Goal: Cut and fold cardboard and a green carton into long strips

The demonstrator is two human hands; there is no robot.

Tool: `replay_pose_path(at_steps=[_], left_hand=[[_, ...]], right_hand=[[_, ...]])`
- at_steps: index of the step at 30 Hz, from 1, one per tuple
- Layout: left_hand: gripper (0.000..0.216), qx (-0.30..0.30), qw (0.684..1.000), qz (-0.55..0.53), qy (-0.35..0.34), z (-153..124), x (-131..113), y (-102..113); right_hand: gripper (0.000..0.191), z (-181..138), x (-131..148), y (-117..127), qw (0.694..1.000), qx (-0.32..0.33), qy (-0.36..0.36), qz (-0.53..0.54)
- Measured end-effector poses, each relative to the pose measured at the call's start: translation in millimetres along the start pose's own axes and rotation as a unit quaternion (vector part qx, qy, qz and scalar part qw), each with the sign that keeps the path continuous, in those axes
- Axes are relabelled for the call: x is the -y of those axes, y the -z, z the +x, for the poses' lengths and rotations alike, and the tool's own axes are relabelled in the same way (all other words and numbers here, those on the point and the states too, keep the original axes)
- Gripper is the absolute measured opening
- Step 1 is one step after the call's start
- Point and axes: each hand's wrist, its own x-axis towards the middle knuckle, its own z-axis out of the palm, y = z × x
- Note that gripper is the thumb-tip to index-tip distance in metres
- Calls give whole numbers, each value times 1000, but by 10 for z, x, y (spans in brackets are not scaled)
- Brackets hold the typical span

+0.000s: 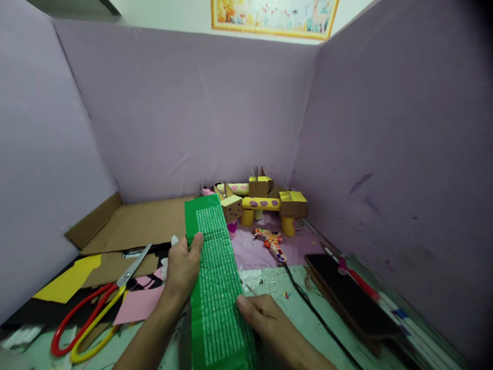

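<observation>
A long green sheet (215, 277) with rows of pale dots runs from the lower middle up toward the back. My left hand (183, 267) grips its left edge, thumb on top of the sheet. My right hand (265, 318) holds the right edge lower down, thumb pressed on the green surface. Both hands are closed on the sheet.
Red-and-yellow scissors (96, 303) lie at the left on pink, yellow and black paper scraps and brown cardboard (142, 223). Yellow cardboard animal figures (265, 203) stand at the back. A patterned glue gun (271, 244) with a black cord, a dark board (346, 295) and pens lie right. Purple walls surround.
</observation>
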Motion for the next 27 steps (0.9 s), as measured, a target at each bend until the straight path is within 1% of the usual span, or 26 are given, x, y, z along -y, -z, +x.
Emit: replay_pose_path(at_steps=[3, 7, 10, 17, 21, 24, 27], left_hand=[[35, -2, 1000, -5, -5, 8, 4, 3], [36, -3, 1000, -14, -5, 13, -5, 0], [35, -5, 1000, -20, -3, 2, -19, -4], [39, 24, 999, -44, 4, -37, 9, -45], [39, 20, 999, -43, 10, -54, 39, -76], [38, 15, 999, -43, 16, -65, 51, -87], [38, 14, 999, -43, 23, -74, 55, -89]], right_hand=[[59, 6, -6, -13, 1000, 18, -3, 9], [54, 1, 17, -26, 997, 55, 3, 48], [53, -5, 54, -43, 994, 70, 13, 79], [54, -14, 51, -124, 979, 108, 7, 174], [52, -27, 36, -127, 973, 119, 2, 200], [49, -42, 50, -122, 972, 112, -12, 206], [49, -53, 62, -129, 972, 95, -3, 217]])
